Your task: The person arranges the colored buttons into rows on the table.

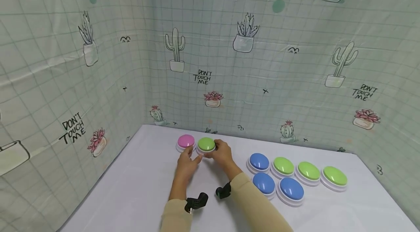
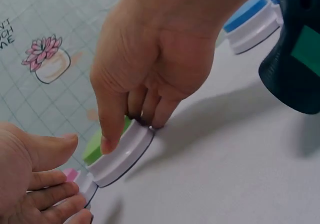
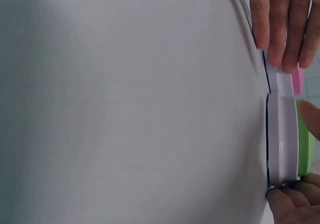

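Observation:
My right hand grips a round green push button with a white base, its thumb at the near side and its fingers curled round the right edge. Immediately to the left stands a pink push button on the same kind of base, the two bases touching or nearly so. My left hand is at the near side of the pink button, its fingers fairly straight and the thumb held apart, as the left wrist view shows. In the right wrist view, those left fingers partly cover the pink button's base.
To the right on the white table are three blue buttons and three more green buttons, grouped closely in two rows. A cloth with cactus drawings hangs behind and on the left. Black wrist cameras sit on both wrists.

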Demonstrator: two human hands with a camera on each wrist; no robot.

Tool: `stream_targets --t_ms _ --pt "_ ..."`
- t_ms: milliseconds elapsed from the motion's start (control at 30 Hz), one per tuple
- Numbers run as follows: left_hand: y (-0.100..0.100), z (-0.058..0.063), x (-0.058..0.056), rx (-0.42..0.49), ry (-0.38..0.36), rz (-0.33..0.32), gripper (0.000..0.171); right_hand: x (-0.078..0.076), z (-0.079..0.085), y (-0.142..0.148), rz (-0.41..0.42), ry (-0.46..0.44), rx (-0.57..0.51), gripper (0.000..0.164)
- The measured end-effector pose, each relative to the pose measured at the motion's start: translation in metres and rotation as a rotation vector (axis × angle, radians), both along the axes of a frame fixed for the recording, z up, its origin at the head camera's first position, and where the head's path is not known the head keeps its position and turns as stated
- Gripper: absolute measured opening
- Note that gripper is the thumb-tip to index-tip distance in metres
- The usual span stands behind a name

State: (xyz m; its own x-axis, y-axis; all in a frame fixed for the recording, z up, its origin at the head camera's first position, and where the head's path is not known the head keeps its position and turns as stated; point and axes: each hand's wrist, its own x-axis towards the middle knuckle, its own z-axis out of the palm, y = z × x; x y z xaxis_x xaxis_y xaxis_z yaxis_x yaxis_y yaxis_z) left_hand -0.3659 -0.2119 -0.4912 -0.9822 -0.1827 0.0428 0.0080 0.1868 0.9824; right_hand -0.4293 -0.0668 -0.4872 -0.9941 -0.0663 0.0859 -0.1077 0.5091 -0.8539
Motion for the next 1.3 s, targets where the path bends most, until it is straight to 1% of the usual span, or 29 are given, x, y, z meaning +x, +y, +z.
stream_targets --t_ms 167,267,367,500,633,767,833,867,1000,1067,1167,1300 --pt "0.002 -0.001 0.0 -0.016 0.017 -0.01 0.06 -0.005 -0.005 0.003 0.049 -0.02 -0.035 0.087" --pt "0.002 -0.003 0.0 -0.025 0.011 -0.014 0.06 -0.005 -0.007 0.002 0.056 -0.013 -0.036 0.088" --pt "0.002 -0.003 0.0 -0.033 0.002 -0.019 0.06 0.0 -0.009 0.002 0.042 0.034 -0.012 0.082" --pt "0.004 -0.004 -0.001 -0.034 0.001 -0.029 0.062 0.01 -0.01 0.004 0.022 0.081 0.014 0.075" --pt "0.005 -0.006 -0.001 -0.056 0.009 -0.029 0.063 0.02 -0.01 0.006 0.023 0.098 0.002 0.066" --pt "0.005 -0.007 -0.001 -0.086 0.014 -0.03 0.063 0.025 -0.006 0.008 -0.013 0.093 0.0 0.053" --pt "0.005 -0.008 -0.001 -0.104 0.019 -0.033 0.063 0.026 -0.005 0.009 -0.03 0.078 0.002 0.052" --pt "0.004 -0.009 -0.002 -0.117 0.023 -0.032 0.062 0.025 -0.005 0.009 -0.034 0.061 -0.003 0.053" --pt "0.004 -0.014 -0.003 -0.192 0.042 -0.024 0.062 0.022 -0.006 0.01 -0.005 0.013 -0.011 0.061" --pt "0.005 -0.017 -0.004 -0.239 0.056 -0.021 0.062 0.02 -0.007 0.01 0.01 -0.006 -0.013 0.061" --pt "0.006 -0.019 -0.004 -0.299 0.083 -0.019 0.06 0.02 -0.007 0.011 0.011 -0.003 -0.01 0.06" --pt "0.008 -0.018 -0.005 -0.329 0.113 0.009 0.056 0.02 -0.006 0.01 -0.003 0.015 -0.011 0.058"
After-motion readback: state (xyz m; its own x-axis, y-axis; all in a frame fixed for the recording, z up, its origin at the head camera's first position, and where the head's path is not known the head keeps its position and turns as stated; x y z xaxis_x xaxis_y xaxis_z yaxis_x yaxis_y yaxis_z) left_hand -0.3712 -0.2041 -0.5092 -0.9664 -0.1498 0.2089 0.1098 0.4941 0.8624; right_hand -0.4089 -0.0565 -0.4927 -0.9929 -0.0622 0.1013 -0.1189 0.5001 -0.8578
